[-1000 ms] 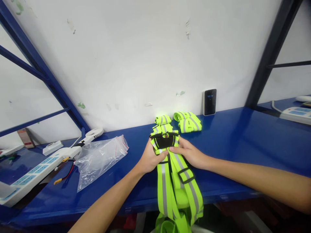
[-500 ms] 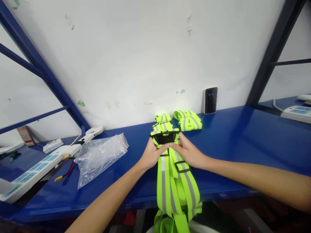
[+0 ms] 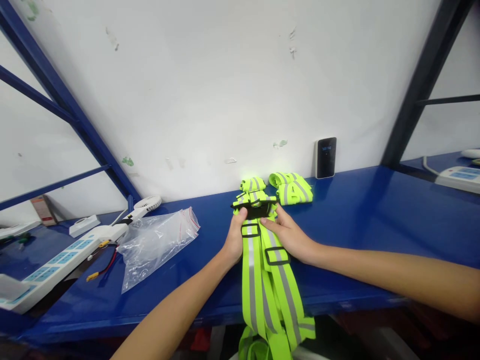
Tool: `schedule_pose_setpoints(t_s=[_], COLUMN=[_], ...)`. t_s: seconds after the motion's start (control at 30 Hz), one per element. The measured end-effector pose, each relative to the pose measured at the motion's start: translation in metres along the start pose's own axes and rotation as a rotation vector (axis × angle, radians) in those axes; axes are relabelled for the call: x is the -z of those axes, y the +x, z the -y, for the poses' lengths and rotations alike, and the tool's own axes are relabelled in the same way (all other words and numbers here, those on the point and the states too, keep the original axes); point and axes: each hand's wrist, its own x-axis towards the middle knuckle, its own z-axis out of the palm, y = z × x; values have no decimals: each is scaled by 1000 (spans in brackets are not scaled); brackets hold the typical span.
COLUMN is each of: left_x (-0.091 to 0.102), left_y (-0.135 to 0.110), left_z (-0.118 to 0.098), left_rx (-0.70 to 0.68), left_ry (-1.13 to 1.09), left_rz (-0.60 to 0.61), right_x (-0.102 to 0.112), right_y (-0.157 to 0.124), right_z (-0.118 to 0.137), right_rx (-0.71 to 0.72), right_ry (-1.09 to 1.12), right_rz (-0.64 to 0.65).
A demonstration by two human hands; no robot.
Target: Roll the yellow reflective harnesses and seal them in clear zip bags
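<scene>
A neon yellow reflective safety vest (image 3: 268,285) with grey stripes and black strap sliders hangs from my hands over the bench's front edge. Its black collar piece (image 3: 255,210) sits at the top, just above my fingers. My left hand (image 3: 235,237) grips the vest's left strap below that piece. My right hand (image 3: 288,239) presses on the right strap, beside a black slider (image 3: 276,256). Just beyond my hands, two bundled reflective vests (image 3: 290,189) lie on the bench, and the nearer folded one (image 3: 252,185) touches the held vest.
The blue steel bench (image 3: 348,225) runs along a white wall. To the left lie a clear zip bag (image 3: 157,248), a white power strip (image 3: 63,265), red-black wires (image 3: 102,270) and a small white fan (image 3: 147,203). A black device (image 3: 325,158) leans against the wall.
The black collar piece has folded flatter and narrower. My left hand has shifted down onto the strap, and the black slider has ridden up toward my right hand.
</scene>
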Motion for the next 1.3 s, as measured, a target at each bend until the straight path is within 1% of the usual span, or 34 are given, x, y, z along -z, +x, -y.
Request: schedule_pose_setpoints(t_s=[0.03,0.1,0.2,0.27,0.33,0.37,0.4,0.47,0.57,0.67,0.7,0.77,0.83,0.9,0.97,1.03,1.1,1.17,1.23,1.3], left_x=[1,2,4,5,6,6,7,9,13,18,20,24,27,30,32,33,35,36,36,34], left_y=[0,1,2,3,4,5,6,7,8,9,10,10,11,11,12,12,13,14,13,11], left_z=[-4,-11,-18,-17,-13,-11,-9,-6,-7,-10,-11,-11,-11,-10,-9,-8,-7,-6,-7,-8], left_rx=[34,78,106,62,-19,-52,-70,-66,-40,-52,-69,-113,-165,-202,-210,-202,-212,-237,-249,-247], left_ry=[-39,-98,-112,-113,-140,-155,-161,-132,-51,-21,-5,51,129,208,258,262,246,233,214,178], left_rz=[-7,-40,-70,-130,-206,-223,-220,-176,-138,-98,-73,-28,-15,-10,14,43,45,20,-1,3], right_x=[-4,-13,-23,-24,-20,-16,-12,-5,2,4,5,6,5,3,0,-2,-3,0,3,6], right_y=[2,5,7,7,7,7,8,11,15,19,19,19,17,15,12,10,10,11,12,11], right_z=[2,6,11,14,17,19,20,21,18,15,15,15,14,13,12,12,12,12,10,8], right_rx=[-50,-91,-159,-195,-170,-150,-138,-146,-153,-124,-119,-128,-128,-115,-124,-178,-249,-278,-240,-171], right_ry=[42,71,115,165,196,207,212,192,151,168,173,163,137,110,105,135,181,191,131,36], right_rz=[-19,-68,-73,-53,-28,-7,15,18,-42,-109,-120,-97,-65,-71,-107,-115,-73,0,57,86])
